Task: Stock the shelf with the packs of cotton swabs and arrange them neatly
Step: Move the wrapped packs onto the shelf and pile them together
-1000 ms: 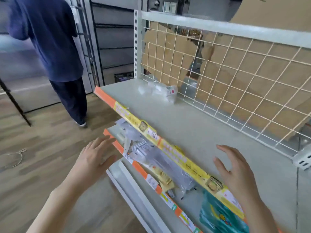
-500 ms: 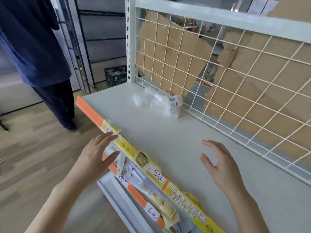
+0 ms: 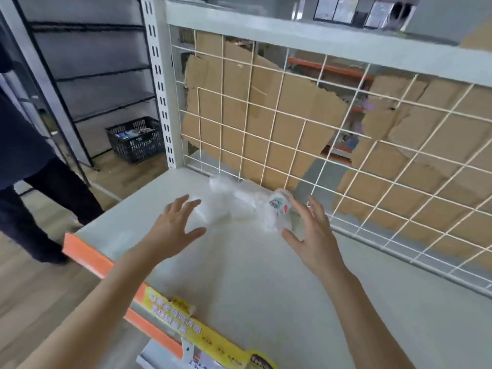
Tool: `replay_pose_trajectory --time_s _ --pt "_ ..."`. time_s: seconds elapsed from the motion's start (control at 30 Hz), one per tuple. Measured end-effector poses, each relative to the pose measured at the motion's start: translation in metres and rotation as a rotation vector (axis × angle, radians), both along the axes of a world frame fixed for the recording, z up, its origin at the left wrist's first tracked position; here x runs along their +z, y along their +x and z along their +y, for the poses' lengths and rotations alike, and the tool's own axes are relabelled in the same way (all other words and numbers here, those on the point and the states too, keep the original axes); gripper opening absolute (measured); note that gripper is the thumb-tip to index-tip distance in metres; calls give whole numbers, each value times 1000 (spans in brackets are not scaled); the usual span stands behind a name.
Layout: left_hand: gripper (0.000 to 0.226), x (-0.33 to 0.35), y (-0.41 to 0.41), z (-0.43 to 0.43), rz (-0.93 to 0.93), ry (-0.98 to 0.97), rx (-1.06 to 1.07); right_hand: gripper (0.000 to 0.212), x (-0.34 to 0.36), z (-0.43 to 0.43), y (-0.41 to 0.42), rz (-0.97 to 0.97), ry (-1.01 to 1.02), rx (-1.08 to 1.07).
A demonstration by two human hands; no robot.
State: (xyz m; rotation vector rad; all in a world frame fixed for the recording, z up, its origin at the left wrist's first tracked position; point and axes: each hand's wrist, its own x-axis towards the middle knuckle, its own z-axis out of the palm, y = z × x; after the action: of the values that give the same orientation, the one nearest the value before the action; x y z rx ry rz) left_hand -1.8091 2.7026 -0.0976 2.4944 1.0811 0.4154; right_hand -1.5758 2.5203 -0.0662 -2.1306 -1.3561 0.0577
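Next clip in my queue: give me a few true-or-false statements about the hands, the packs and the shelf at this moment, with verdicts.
1. The left hand and right hand are both open, and neither grips a pack. True.
2. The packs lie at the front edge of the shelf. False: they lie at the back, against the grid.
3. A black basket stands on the floor beyond the shelf's left end. True.
4. Nothing is behind the grid. False: cardboard covers much of the space behind it.
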Motion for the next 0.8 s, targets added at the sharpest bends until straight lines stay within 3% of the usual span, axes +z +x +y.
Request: replay_pose_trajectory --time_s 0.23,0.33,0.57,0.8 --pt "88 -14 46 35 -24 -176 26 65 -20 57 -3 -71 -138 -88" --pt "94 -21 46 31 -77 -141 73 59 -26 60 -3 -24 -69 -146" --pt "82 -17 33 41 -106 -165 14 62 -17 28 -16 40 83 -267" --pt "77 4 11 8 -298 51 -119 66 -7 -50 -37 63 291 -398"
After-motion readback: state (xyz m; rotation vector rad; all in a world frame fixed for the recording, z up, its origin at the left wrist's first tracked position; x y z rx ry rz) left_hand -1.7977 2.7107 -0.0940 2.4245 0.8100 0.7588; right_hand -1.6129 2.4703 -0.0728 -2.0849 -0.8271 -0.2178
